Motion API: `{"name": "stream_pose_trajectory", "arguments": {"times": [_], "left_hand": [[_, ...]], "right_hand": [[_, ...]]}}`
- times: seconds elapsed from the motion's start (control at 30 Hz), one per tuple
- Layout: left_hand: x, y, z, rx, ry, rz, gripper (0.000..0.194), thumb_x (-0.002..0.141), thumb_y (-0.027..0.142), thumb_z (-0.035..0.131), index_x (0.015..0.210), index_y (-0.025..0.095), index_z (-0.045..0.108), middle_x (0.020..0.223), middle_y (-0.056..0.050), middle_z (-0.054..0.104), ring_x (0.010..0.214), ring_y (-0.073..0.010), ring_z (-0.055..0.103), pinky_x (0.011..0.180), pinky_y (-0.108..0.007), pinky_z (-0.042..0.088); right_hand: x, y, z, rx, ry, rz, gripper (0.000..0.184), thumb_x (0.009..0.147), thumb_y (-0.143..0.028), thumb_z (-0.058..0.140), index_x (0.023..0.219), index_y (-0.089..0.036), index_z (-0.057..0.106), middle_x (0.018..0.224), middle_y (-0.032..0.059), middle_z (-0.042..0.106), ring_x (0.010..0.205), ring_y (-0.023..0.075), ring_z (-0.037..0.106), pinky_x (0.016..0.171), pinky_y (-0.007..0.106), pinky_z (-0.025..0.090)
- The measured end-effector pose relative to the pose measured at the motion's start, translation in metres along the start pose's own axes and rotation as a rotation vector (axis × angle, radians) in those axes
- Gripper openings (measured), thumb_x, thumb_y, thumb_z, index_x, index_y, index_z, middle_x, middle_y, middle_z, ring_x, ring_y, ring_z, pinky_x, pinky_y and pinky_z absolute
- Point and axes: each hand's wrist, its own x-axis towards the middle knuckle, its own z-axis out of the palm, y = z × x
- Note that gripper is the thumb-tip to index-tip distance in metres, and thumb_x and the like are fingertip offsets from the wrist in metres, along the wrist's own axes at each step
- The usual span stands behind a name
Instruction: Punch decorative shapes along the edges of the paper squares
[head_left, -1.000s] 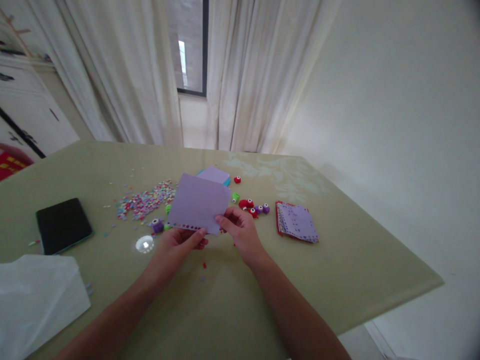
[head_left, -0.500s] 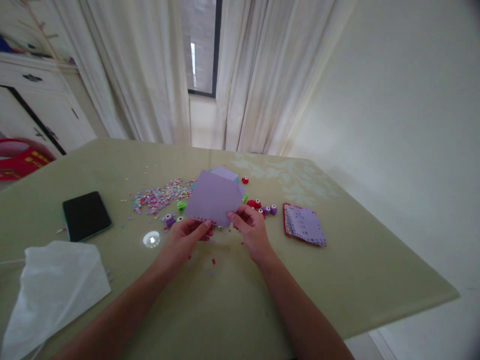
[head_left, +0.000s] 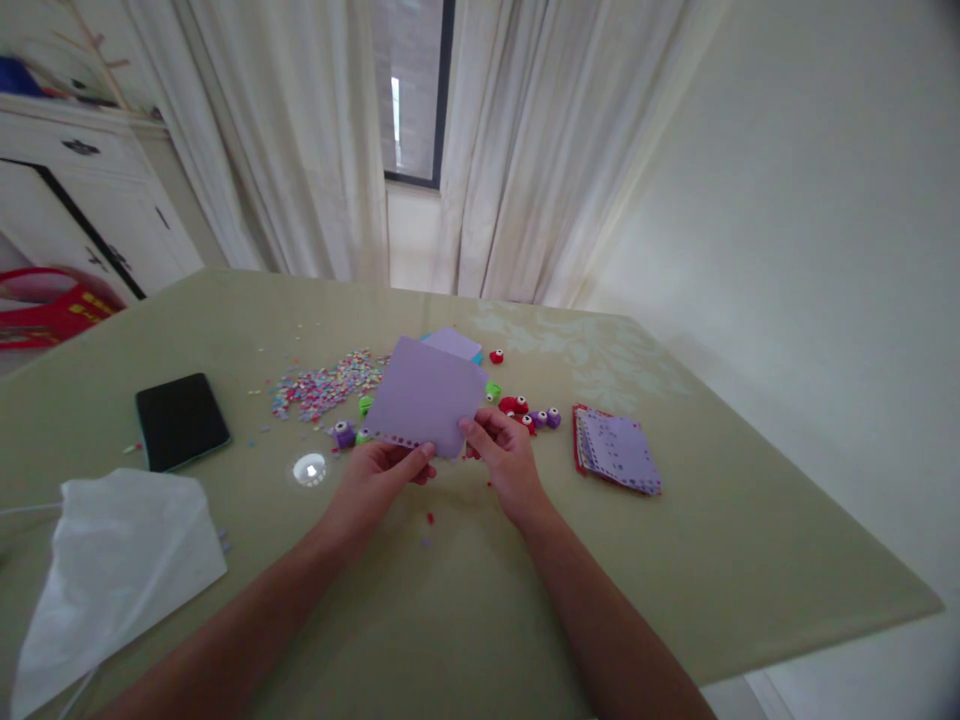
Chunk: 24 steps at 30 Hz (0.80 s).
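Observation:
A purple sheet of paper (head_left: 427,390) with a row of punched holes along its near edge is held tilted above the table. My left hand (head_left: 386,478) pinches that holed edge between thumb and fingers. At the sheet's lower right corner, my right hand (head_left: 501,455) grips it the same way. Behind the sheet lies a stack of purple and blue paper (head_left: 454,343), partly covered by it. Small red (head_left: 514,404), purple and green clay figures with white eyes sit around the sheet, some half hidden.
Colourful paper bits (head_left: 330,385) lie heaped at the left. A black tablet (head_left: 182,420) and a white bag (head_left: 131,560) are further left. To the right rests a small red-edged stack of holed purple sheets (head_left: 619,450). A clear round dish (head_left: 310,469) stands near my left hand.
The view has swung to the left, so everything on the table sits further right in the picture. Both hands keep hold of the purple sheet, which has tilted slightly.

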Motion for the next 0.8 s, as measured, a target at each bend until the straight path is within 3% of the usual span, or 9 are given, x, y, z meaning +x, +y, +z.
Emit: {"name": "stream_pose_trajectory", "arguments": {"times": [0.1,0.2,0.27,0.37,0.47,0.53,0.7,0.8], "left_hand": [[0.003,-0.002,-0.002,-0.014,0.034,0.013,0.041,0.066,0.058,0.097,0.072,0.019,0.084,0.073,-0.009,0.082,0.067,-0.0218,0.073,0.070,-0.031,0.060],[0.004,-0.001,-0.002,-0.065,0.047,0.030,0.045,0.062,0.058,0.101,0.076,0.019,0.084,0.077,-0.008,0.083,0.070,-0.0222,0.075,0.072,-0.032,0.062],[0.003,0.000,-0.002,-0.102,0.047,0.033,0.048,0.059,0.058,0.103,0.079,0.019,0.084,0.079,-0.008,0.084,0.072,-0.0222,0.075,0.074,-0.033,0.063],[0.003,0.001,-0.004,-0.156,0.054,0.024,0.050,0.058,0.058,0.104,0.081,0.018,0.084,0.081,-0.008,0.084,0.073,-0.0220,0.076,0.077,-0.033,0.064],[0.006,0.000,-0.007,-0.207,0.080,0.040,0.048,0.063,0.059,0.101,0.082,0.018,0.083,0.082,-0.008,0.085,0.076,-0.0217,0.077,0.079,-0.033,0.063],[0.008,0.001,-0.009,-0.205,0.107,0.046,0.048,0.064,0.060,0.100,0.083,0.018,0.084,0.083,-0.009,0.085,0.076,-0.0218,0.077,0.079,-0.032,0.063],[0.006,0.010,-0.011,-0.090,0.122,0.074,0.043,0.066,0.054,0.099,0.083,0.017,0.084,0.078,-0.006,0.082,0.070,-0.0197,0.074,0.071,-0.029,0.060],[0.005,0.013,-0.010,-0.123,0.139,0.062,0.042,0.065,0.049,0.100,0.089,0.019,0.083,0.079,-0.003,0.081,0.067,-0.0187,0.072,0.067,-0.028,0.060]], "right_hand": [[0.010,0.002,-0.021,-0.291,0.119,-0.099,0.042,0.101,-0.059,0.062,0.105,-0.020,0.077,0.093,0.0082,0.076,0.074,0.0214,0.065,0.071,0.035,0.053],[0.017,0.007,-0.049,-0.854,0.254,-0.150,0.025,0.094,-0.038,0.075,0.108,-0.018,0.078,0.111,0.0154,0.075,0.102,0.0308,0.068,0.096,0.045,0.053],[0.017,0.011,-0.061,-1.086,0.250,-0.092,0.028,0.089,-0.029,0.081,0.114,-0.017,0.078,0.122,0.0191,0.073,0.116,0.0354,0.066,0.106,0.049,0.050],[0.015,0.014,-0.065,-1.194,0.146,-0.014,0.022,0.092,-0.025,0.079,0.113,-0.018,0.079,0.120,0.0172,0.075,0.115,0.0339,0.068,0.106,0.047,0.050],[0.015,0.012,-0.061,-1.150,0.105,0.005,0.014,0.093,-0.019,0.075,0.107,-0.019,0.078,0.115,0.0144,0.078,0.108,0.0308,0.071,0.100,0.044,0.051],[0.016,0.008,-0.058,-1.026,0.155,-0.018,0.015,0.090,-0.021,0.078,0.104,-0.019,0.079,0.111,0.0130,0.080,0.102,0.0291,0.072,0.096,0.042,0.052],[0.015,-0.007,-0.050,-0.338,0.278,0.007,0.042,0.092,-0.059,0.076,0.104,-0.019,0.081,0.080,0.0037,0.074,0.064,0.0190,0.059,0.063,0.032,0.048],[0.009,-0.014,-0.040,-0.061,0.196,0.052,0.041,0.084,-0.053,0.086,0.109,-0.020,0.084,0.085,0.0031,0.075,0.066,0.0159,0.057,0.063,0.030,0.047]]}}
